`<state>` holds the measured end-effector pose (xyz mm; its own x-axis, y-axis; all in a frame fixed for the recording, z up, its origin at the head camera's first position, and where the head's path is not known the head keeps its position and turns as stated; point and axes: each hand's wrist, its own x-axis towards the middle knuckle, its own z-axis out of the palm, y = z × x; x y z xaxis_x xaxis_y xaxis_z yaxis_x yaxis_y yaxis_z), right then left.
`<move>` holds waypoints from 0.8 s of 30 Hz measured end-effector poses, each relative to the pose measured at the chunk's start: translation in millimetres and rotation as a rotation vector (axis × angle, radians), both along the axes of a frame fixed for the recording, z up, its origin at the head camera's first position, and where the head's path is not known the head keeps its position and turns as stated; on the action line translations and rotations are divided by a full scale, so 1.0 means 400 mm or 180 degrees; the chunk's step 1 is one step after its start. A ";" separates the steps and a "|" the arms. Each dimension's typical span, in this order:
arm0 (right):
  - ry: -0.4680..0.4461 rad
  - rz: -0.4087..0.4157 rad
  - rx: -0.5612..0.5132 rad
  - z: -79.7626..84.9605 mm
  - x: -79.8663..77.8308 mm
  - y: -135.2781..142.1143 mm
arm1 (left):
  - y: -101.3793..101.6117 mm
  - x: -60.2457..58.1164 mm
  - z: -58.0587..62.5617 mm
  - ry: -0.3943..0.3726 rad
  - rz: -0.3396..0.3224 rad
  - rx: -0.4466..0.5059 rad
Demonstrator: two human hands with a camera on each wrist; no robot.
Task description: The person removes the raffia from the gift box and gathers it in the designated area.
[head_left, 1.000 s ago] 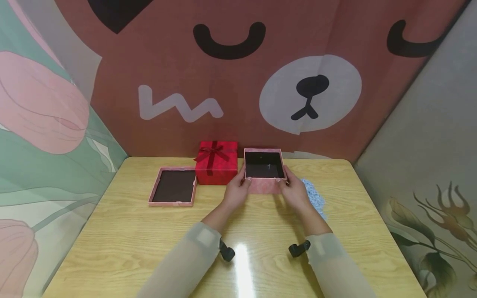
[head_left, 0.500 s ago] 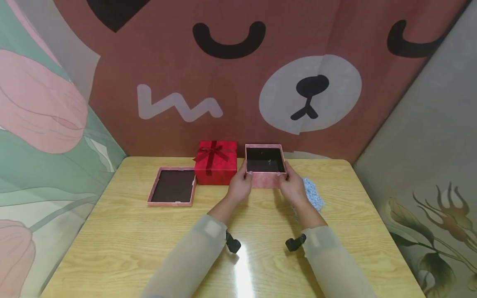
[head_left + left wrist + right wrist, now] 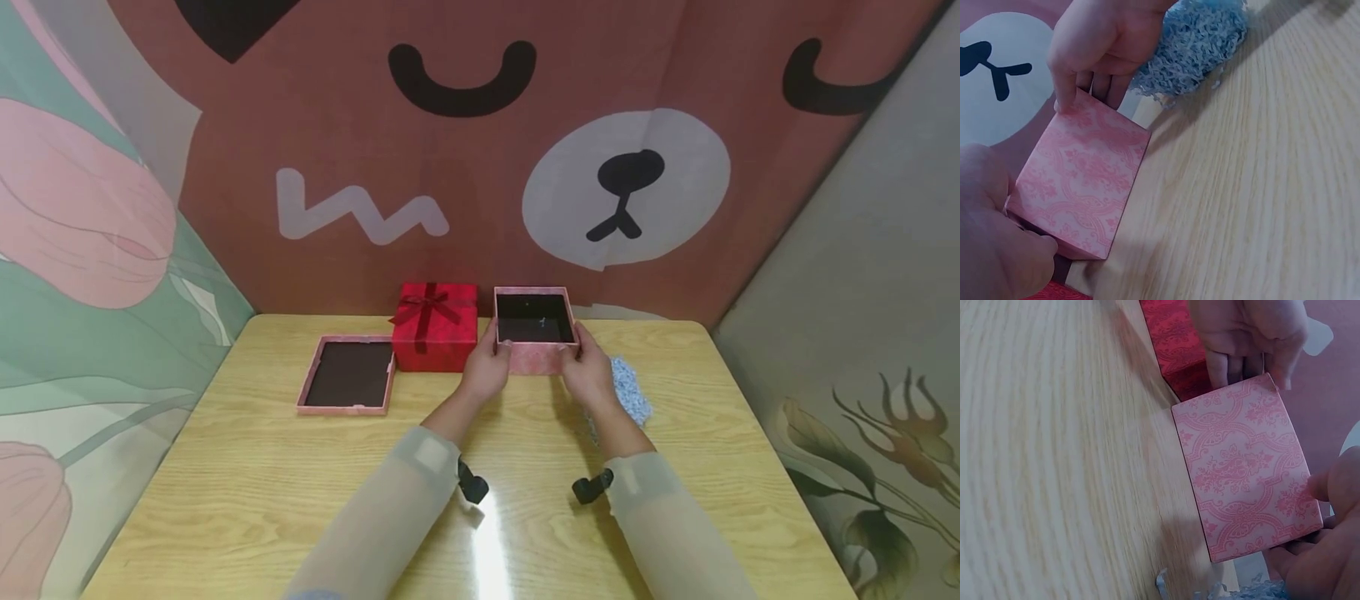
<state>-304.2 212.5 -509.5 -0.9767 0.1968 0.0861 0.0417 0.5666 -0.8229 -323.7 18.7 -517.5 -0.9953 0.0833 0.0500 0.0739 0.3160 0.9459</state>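
At the back of the table, both hands hold a pink patterned box [image 3: 536, 361] by its two sides. The left hand [image 3: 486, 372] grips its left side, thumb at the near edge, fingers along the wall. Its right side is held the same way by the right hand [image 3: 588, 377]. The box has no lid on; its dark inside shows, with a tiny pale blue scrap [image 3: 543, 322] in it. The left wrist view shows the front wall of the pink box [image 3: 1085, 175] upright, low over the tabletop, and the right wrist view shows the pink box [image 3: 1244, 469] beside the red one.
A red gift box [image 3: 435, 352] with a dark red ribbon bow stands left of the pink box. Further left lies a shallow pink-rimmed lid [image 3: 347, 410], dark side up. Blue shredded paper [image 3: 632, 393] lies by the right wrist. A bear-print curtain [image 3: 480, 258] hangs behind the table [image 3: 262, 492].
Both hands have carried the pink box a little back toward the curtain, more so in the first half second. Their grip is unchanged; the red box, lid and blue paper stay put.
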 end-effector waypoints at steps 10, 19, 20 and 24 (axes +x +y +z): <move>0.0241 -0.0154 -0.0157 0.023 0.024 -0.005 | -0.009 0.014 0.038 0.0079 -0.0072 0.0095; 0.0611 -0.0064 -0.0303 0.055 0.036 -0.045 | -0.029 0.039 0.067 0.0191 -0.0123 0.0141; 0.0651 -0.0044 -0.0376 0.060 0.038 -0.054 | -0.033 0.043 0.069 0.0210 -0.0118 0.0159; 0.0668 0.0097 -0.0652 0.076 0.049 -0.090 | -0.051 0.056 0.078 0.0254 -0.0085 0.0316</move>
<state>-284.7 176.7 -479.1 -0.9474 0.2019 0.2483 -0.1560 0.3862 -0.9091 -301.4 -1.5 -486.4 -0.9853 0.1004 0.1383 0.1574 0.2181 0.9632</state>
